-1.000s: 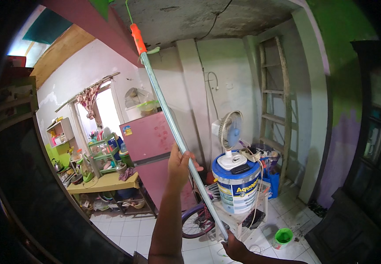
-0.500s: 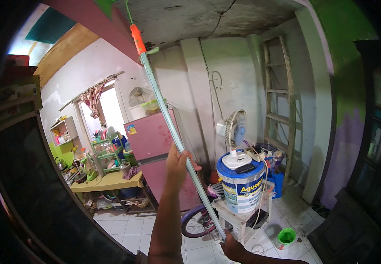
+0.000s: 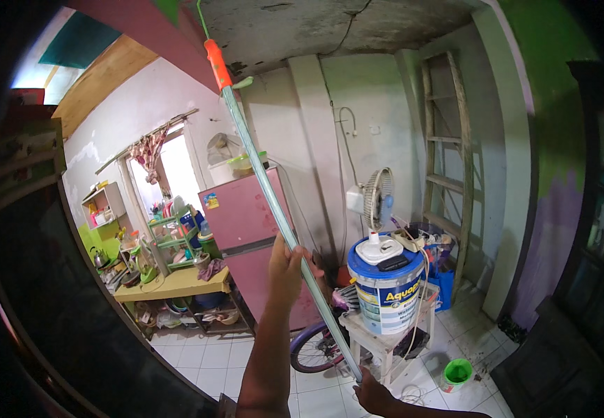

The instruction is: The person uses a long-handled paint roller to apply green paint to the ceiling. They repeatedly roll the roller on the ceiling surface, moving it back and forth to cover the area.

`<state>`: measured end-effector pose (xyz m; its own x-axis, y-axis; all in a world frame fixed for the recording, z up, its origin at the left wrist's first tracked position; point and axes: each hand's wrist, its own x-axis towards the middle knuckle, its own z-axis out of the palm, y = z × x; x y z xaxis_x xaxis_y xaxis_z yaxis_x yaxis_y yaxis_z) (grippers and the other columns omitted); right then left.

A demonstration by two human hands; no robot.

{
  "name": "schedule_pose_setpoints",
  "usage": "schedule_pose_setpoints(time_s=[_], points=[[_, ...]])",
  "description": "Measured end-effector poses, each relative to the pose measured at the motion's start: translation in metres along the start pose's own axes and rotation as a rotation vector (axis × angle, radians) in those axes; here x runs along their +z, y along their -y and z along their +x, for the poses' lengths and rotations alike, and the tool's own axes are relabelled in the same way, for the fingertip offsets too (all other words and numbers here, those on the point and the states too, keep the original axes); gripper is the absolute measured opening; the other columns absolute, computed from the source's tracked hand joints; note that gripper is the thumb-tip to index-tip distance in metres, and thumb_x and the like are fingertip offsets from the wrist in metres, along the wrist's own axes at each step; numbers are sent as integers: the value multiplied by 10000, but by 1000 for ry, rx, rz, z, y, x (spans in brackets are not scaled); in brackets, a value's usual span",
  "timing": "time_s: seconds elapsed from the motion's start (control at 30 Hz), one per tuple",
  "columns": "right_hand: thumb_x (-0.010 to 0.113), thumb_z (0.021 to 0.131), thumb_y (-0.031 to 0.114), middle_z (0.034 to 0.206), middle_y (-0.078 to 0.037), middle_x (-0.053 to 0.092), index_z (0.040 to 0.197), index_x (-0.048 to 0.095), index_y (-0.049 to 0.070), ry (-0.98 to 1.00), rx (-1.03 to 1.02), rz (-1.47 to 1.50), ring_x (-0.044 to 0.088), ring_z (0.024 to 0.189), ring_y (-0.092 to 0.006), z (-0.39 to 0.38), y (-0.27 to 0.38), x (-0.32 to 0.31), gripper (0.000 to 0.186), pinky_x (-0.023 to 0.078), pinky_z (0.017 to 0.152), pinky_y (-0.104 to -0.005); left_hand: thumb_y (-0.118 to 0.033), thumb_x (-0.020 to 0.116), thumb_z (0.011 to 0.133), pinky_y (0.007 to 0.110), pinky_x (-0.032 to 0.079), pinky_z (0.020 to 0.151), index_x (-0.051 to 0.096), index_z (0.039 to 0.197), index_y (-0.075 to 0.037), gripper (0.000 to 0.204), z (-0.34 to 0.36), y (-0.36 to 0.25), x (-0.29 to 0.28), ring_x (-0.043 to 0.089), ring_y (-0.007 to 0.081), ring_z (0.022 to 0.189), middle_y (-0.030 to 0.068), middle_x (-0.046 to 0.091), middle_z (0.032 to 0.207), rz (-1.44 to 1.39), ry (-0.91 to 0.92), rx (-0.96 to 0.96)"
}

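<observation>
A long pale blue-silver pole slants across the view, from upper left down to lower right. Its far end has an orange sleeve, a small pale green tab and a thin green rod rising toward the ceiling. My left hand is closed round the pole near its middle, thumb on the near side and fingers showing beyond it. Close to the frame's bottom, my right hand grips the pole's lower end; part of that hand is dark and cut off.
Right of the pole, a white fan stands on a blue-lidded paint bucket, set on a white stool. Behind are a pink fridge, a wooden ladder and a bicycle wheel. A green pail sits on the tiles.
My left hand sits slightly lower, its fingers shifted behind the pole. Both hands keep hold, and the pole's slant is nearly the same. The view has shifted a little.
</observation>
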<state>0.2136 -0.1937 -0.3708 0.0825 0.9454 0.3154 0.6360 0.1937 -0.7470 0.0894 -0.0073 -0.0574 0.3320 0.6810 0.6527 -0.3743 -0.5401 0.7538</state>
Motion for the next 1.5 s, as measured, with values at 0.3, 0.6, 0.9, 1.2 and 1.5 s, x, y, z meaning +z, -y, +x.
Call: schedule_pose_setpoints(time_s=[0.3, 0.6, 0.9, 1.2, 1.5], points=[[558, 946, 205, 1214, -325, 554, 1414, 295, -84, -246, -91, -106, 602, 1015, -471, -69, -38, -12, 609, 502, 848, -499, -72, 437, 1013, 291, 584, 594, 263, 1444, -31, 467, -40, 7, 63, 630, 150, 660, 81, 551, 860, 61, 105, 54], [612, 889, 185, 1003, -340, 606, 1362, 280, -61, -193, 159, -138, 653, 818, -485, -81, -19, -82, 627, 547, 693, -515, -62, 433, 1011, 329, 607, 620, 244, 1468, -37, 495, -5, -9, 144, 617, 156, 675, 82, 549, 879, -16, 216, 83], [603, 889, 181, 892, -321, 633, 1250, 336, -10, -197, 340, -134, 640, 802, -501, -62, -28, -117, 488, 514, 713, -553, -49, 463, 1001, 297, 581, 595, 134, 1543, -90, 635, 28, 15, 177, 604, 136, 647, 84, 551, 882, -10, 217, -1], [600, 894, 171, 916, -329, 619, 1271, 314, -30, -204, 389, -96, 633, 842, -500, -73, -63, -99, 514, 504, 739, -548, -59, 489, 996, 288, 564, 572, 99, 1550, -84, 678, 4, 42, 186, 599, 137, 630, 77, 560, 863, -7, 212, -43], [597, 896, 164, 952, -332, 618, 1281, 314, -52, -184, 376, -73, 642, 859, -486, -66, -63, -92, 524, 515, 745, -536, -49, 475, 1000, 299, 577, 587, 273, 1467, -75, 510, 10, 43, 182, 617, 145, 641, 68, 546, 867, 38, 210, -58]])
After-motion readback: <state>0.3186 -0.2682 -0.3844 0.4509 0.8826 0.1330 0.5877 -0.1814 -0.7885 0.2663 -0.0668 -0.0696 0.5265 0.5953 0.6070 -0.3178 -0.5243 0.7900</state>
